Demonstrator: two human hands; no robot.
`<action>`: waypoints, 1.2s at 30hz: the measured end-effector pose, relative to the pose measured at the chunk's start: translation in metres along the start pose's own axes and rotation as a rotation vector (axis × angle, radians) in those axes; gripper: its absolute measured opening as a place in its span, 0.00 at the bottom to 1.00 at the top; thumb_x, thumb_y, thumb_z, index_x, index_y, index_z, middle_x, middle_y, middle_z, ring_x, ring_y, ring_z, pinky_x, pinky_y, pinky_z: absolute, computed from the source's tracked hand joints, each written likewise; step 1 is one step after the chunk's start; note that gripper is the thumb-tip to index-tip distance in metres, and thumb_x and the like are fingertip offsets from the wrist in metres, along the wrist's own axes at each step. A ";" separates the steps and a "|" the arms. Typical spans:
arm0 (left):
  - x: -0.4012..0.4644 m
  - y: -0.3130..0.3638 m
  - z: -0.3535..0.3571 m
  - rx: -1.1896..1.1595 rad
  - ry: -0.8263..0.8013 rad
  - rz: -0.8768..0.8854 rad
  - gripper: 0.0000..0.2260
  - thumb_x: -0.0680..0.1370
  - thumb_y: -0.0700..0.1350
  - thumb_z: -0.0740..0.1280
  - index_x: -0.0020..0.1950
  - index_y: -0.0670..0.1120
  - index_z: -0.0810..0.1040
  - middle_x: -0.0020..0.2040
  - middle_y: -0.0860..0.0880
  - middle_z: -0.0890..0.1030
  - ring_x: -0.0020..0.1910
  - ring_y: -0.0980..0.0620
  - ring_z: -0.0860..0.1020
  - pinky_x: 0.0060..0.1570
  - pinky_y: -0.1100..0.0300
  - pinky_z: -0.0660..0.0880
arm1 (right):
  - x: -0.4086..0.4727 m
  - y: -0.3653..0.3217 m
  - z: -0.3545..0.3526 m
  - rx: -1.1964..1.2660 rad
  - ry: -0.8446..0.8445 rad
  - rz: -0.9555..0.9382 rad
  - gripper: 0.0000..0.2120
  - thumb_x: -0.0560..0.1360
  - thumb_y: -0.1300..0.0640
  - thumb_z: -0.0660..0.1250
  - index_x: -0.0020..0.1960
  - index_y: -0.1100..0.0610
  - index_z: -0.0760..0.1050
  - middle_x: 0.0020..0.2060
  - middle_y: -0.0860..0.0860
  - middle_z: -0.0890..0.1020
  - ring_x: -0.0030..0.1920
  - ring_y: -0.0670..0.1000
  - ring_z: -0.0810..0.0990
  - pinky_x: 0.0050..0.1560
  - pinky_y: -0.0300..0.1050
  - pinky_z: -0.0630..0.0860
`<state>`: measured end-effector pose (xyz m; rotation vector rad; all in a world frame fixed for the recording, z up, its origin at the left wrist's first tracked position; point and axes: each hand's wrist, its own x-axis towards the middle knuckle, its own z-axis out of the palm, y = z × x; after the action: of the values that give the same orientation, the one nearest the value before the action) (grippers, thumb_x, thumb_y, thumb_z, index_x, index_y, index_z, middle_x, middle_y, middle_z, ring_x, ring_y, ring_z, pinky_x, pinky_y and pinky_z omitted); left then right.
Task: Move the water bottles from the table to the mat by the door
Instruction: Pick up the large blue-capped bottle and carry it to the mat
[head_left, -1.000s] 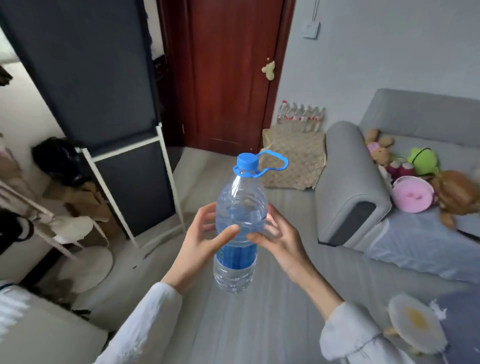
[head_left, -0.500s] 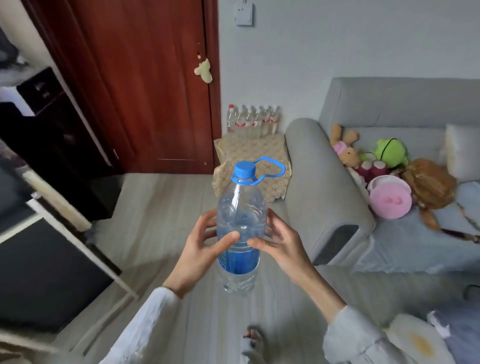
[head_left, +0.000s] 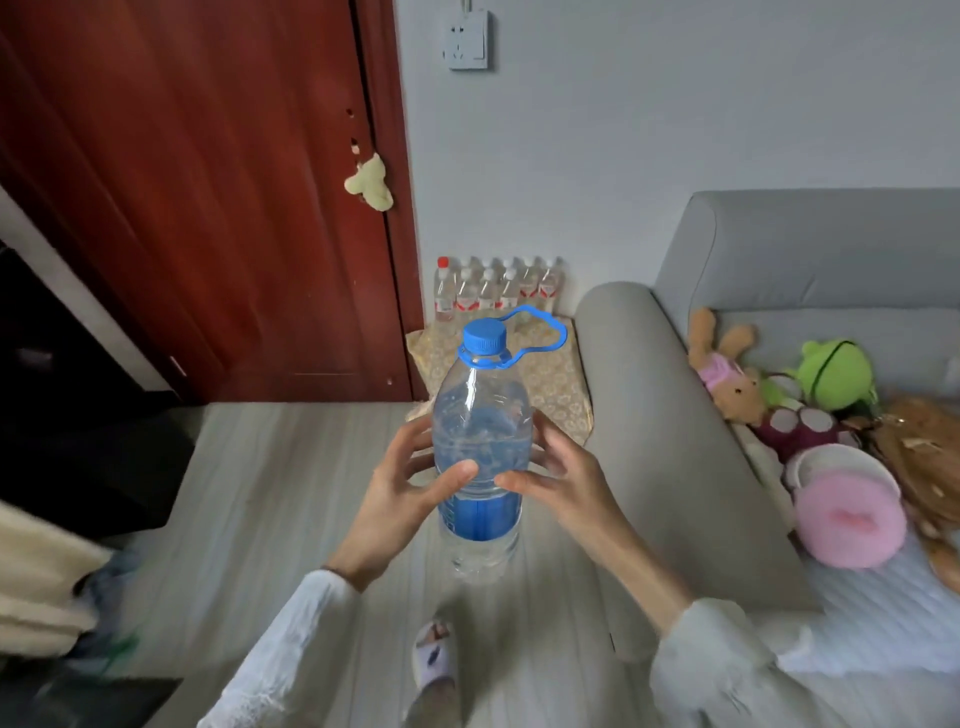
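Note:
I hold a large clear water bottle upright in front of me, with a blue cap, blue carry loop and blue label. My left hand grips its left side and my right hand its right side, thumbs on the front. Beyond the bottle lies a beige patterned mat on the floor, between the red door and the sofa arm. Several small water bottles stand in a row at the mat's far edge against the wall.
A grey sofa with plush toys fills the right side. Dark furniture stands at the left. My slippered foot is on the pale wooden floor below the bottle. A wall socket sits above the mat.
I have walked closer to the door and turned right; the mat and small bottles are nearer and more central. The bottle stays held in both hands.

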<state>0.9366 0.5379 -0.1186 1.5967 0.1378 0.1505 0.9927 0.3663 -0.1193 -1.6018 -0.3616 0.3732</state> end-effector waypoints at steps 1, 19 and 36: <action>0.024 -0.004 -0.002 0.002 -0.007 -0.008 0.26 0.65 0.49 0.71 0.62 0.50 0.71 0.56 0.50 0.80 0.54 0.54 0.79 0.47 0.67 0.76 | 0.023 0.003 -0.004 -0.007 0.006 0.009 0.27 0.66 0.64 0.73 0.62 0.49 0.71 0.53 0.41 0.81 0.53 0.42 0.80 0.47 0.31 0.75; 0.410 -0.059 0.008 0.003 -0.182 -0.210 0.24 0.67 0.42 0.74 0.60 0.50 0.70 0.59 0.50 0.76 0.57 0.53 0.76 0.51 0.59 0.76 | 0.360 0.051 -0.117 -0.126 0.158 0.186 0.31 0.65 0.61 0.75 0.64 0.47 0.68 0.60 0.47 0.77 0.56 0.46 0.78 0.55 0.39 0.75; 0.678 -0.191 0.129 0.025 -0.116 -0.497 0.28 0.63 0.30 0.74 0.56 0.48 0.65 0.58 0.51 0.73 0.63 0.52 0.71 0.57 0.56 0.76 | 0.610 0.193 -0.299 -0.017 0.002 0.455 0.32 0.62 0.65 0.75 0.60 0.45 0.69 0.62 0.47 0.72 0.58 0.42 0.73 0.44 0.28 0.75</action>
<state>1.6278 0.5404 -0.3056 1.5459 0.4404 -0.3294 1.6732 0.3612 -0.3070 -1.6958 0.0075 0.7150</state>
